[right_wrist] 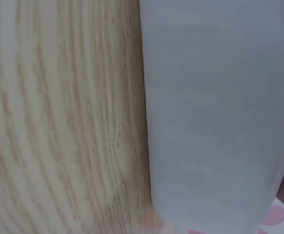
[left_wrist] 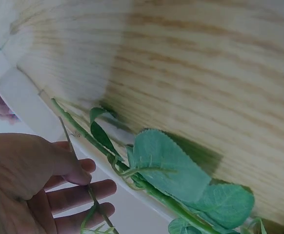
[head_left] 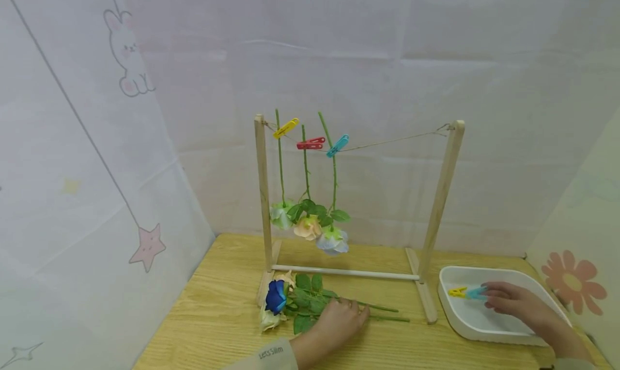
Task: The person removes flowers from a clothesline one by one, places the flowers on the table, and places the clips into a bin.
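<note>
My left hand point(head_left: 341, 319) is over the roses lying on the table, and in the left wrist view its thumb and fingers point(left_wrist: 105, 187) pinch a thin green rose stem point(left_wrist: 66, 134). At the left end of the bunch are a blue rose point(head_left: 275, 297), a cream rose point(head_left: 271, 320) and a peach one point(head_left: 287, 278). My right hand point(head_left: 520, 304) reaches into the white tray point(head_left: 504, 335), its fingertips pinching the end of a light-blue clothespin point(head_left: 476, 293). A yellow clothespin point(head_left: 457, 292) lies right beside that one. The tray wall hides the right hand's fingers in the right wrist view.
A wooden frame point(head_left: 443, 197) stands behind the bunch with a string point(head_left: 387, 142) across it. Yellow point(head_left: 286, 128), red point(head_left: 310, 143) and blue point(head_left: 337, 146) clothespins hold three roses upside down on its left half. Cloth walls point(head_left: 363, 63) enclose the table.
</note>
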Demonstrator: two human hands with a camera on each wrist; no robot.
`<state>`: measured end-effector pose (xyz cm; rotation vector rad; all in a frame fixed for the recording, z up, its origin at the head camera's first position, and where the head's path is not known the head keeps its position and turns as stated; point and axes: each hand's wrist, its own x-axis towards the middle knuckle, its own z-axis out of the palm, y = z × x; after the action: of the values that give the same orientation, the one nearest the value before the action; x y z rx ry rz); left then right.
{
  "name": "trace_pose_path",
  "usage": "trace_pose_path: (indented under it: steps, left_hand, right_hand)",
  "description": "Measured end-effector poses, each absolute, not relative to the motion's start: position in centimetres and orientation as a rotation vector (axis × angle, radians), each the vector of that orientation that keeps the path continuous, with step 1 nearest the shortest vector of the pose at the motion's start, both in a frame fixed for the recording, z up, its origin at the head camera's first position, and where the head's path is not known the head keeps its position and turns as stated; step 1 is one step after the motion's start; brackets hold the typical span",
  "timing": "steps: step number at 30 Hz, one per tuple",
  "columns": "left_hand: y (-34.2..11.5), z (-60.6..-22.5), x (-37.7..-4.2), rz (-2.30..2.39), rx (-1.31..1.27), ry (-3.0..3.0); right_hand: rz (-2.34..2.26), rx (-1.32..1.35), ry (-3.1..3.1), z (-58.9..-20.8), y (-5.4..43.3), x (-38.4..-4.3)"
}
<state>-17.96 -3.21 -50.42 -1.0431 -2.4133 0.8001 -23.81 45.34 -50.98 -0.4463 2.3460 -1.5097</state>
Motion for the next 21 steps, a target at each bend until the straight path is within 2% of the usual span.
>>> trace_pose_path:
  steps: [9,21]
  left_hand:
    - [-3.3,-50.9,-18.1,0.759,-1.055,-2.492]
    - [-3.3,-51.5,-18.2,0.63,-1.052,-2.445]
  right_hand:
    - [-1.292,-0.426,2.348,-51.1,44.4,-24.6]
    - [-1.276,-0.367,2.299,-50.9,43.6,-24.7]
